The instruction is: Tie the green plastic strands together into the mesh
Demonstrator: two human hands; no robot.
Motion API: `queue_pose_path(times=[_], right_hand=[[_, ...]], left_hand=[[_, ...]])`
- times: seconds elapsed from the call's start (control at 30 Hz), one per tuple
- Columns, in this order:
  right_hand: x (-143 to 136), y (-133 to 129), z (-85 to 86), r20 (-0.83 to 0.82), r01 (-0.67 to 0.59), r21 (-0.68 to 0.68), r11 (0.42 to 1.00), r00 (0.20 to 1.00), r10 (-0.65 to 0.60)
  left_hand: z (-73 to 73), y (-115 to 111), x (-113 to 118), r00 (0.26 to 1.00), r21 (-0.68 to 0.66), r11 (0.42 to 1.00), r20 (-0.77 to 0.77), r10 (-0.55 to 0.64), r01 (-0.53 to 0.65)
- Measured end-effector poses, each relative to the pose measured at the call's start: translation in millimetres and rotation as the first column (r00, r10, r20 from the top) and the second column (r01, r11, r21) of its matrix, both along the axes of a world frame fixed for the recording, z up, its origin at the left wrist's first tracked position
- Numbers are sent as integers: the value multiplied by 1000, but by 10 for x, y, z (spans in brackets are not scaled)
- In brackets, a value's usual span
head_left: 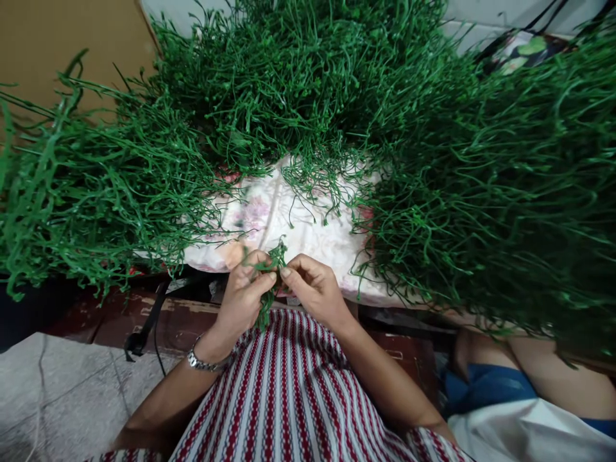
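My left hand [246, 294] is closed, thumb against fingers, on a small bunch of green stems [278, 251]. Leafy tips of this bunch stick up above my fingers, and its lower end hangs below my left thumb. My right hand [315, 290] pinches at the same bunch from the other side, its thumb tip close to my left thumb. What lies between the right fingertips is mostly hidden. Both hands are at the near edge of a floral cloth [308, 240], in front of my striped clothing.
Large heaps of thin green stems lie on the left [106, 192], at the back [298, 77] and on the right [481, 186]. A few loose stems [320, 186] stray onto the cloth. Another person's bare leg [563, 372] is at lower right. A black strap [147, 324] hangs at left.
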State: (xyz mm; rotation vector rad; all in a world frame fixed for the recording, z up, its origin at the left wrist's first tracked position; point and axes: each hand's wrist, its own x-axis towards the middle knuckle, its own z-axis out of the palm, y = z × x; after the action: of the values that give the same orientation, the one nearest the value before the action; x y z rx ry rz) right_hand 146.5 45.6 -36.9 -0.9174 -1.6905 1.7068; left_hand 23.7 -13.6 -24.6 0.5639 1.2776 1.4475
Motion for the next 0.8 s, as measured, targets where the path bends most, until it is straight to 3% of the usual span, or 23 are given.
queue_pose_path(times=[0.1,0.23,0.37,0.43,0.57,0.63,0.73,0.8], right_hand=[[13,5,-15,94,-68,189,980,994,51],[99,41,72,185,-170,420,891,978,100],[213,102,231,109,-26,621,783,993,-53],[225,143,307,64,1,688,726,996,-62],[145,208,364,154,-213,721,660,977,147],[96,212,330,191,-300,692,656,953,234],[60,176,250,157,-256,672,695,966,204],[57,141,212,141,-193,679,708,981,132]], left_hand=[[-72,-20,-19,996,11,1000,-92,-8,9],[-181,-30,-120,916,88,996,-400,42,-7],[-231,-29,-235,896,213,977,-434,94,1],[-231,-31,-278,908,258,966,-411,81,31],[-202,-46,-317,920,279,944,-388,-56,175],[-186,-65,-316,911,273,945,-409,-57,181],[-173,-102,-307,878,287,951,-478,37,116],[-174,-122,-307,841,310,941,-539,54,139]])
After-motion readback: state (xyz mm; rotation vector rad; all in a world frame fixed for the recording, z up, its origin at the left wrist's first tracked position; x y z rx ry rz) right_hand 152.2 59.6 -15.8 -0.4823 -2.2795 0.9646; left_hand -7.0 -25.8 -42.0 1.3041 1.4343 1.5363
